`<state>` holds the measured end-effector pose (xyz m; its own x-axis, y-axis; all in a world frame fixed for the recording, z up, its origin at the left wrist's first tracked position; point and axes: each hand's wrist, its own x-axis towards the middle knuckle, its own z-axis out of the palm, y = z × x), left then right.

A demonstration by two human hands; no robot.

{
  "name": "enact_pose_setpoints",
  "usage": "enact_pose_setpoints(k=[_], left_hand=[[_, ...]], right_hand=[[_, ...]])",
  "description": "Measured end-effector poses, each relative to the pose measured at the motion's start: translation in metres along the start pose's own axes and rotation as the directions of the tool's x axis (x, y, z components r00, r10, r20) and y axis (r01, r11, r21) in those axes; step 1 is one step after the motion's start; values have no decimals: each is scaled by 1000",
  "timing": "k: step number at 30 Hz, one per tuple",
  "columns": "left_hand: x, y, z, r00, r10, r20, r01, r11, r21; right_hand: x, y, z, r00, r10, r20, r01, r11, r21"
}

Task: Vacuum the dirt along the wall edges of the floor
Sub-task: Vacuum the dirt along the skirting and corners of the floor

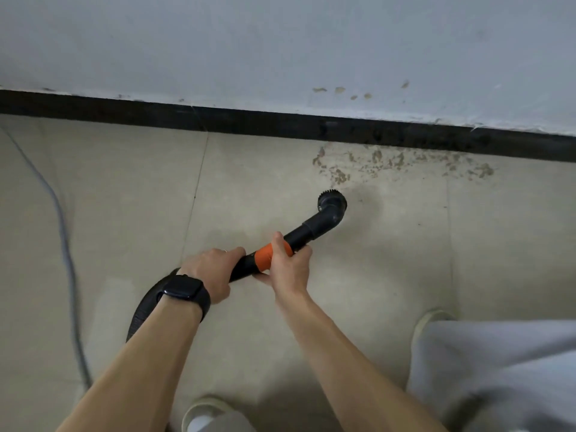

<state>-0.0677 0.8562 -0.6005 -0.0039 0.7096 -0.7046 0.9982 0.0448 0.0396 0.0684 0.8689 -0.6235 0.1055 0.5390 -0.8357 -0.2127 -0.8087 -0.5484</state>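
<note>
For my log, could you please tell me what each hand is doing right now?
Left hand: grips the black vacuum tube.
Right hand: grips the tube's orange collar.

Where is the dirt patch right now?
In the head view, the dirt lies right of centre on the floor, against the black baseboard, just beyond the brush nozzle.

Grey wall [280,42], blk skirting [124,112], beige tiles [109,198]

Head camera looks steeply down at floor [249,182] beside wall [280,42]
</note>
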Motion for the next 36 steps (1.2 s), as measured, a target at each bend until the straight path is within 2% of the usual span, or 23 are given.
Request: enact_pose_setpoints(k=[5, 11, 18, 28, 36], left_hand=[[4, 28, -5, 997, 50, 56, -54, 996, 76], [9, 38, -8, 997, 6, 83, -13, 997, 82], [15, 34, -6, 1000, -29, 8, 29, 999, 19], [19, 32, -5, 998, -58, -13, 58, 998, 19], [22, 27, -3, 992, -80, -101, 77, 996, -39]], right_hand=[[-4, 8, -22, 994, 57, -90, -54, 998, 26], [1, 1, -26, 992, 99, -74, -97, 995, 28], [15, -15, -19, 998, 56, -36, -55, 998, 3], [26, -17, -15, 999, 39, -1, -39, 999, 7], [39, -32, -6, 1000, 6, 22, -5, 999, -33]])
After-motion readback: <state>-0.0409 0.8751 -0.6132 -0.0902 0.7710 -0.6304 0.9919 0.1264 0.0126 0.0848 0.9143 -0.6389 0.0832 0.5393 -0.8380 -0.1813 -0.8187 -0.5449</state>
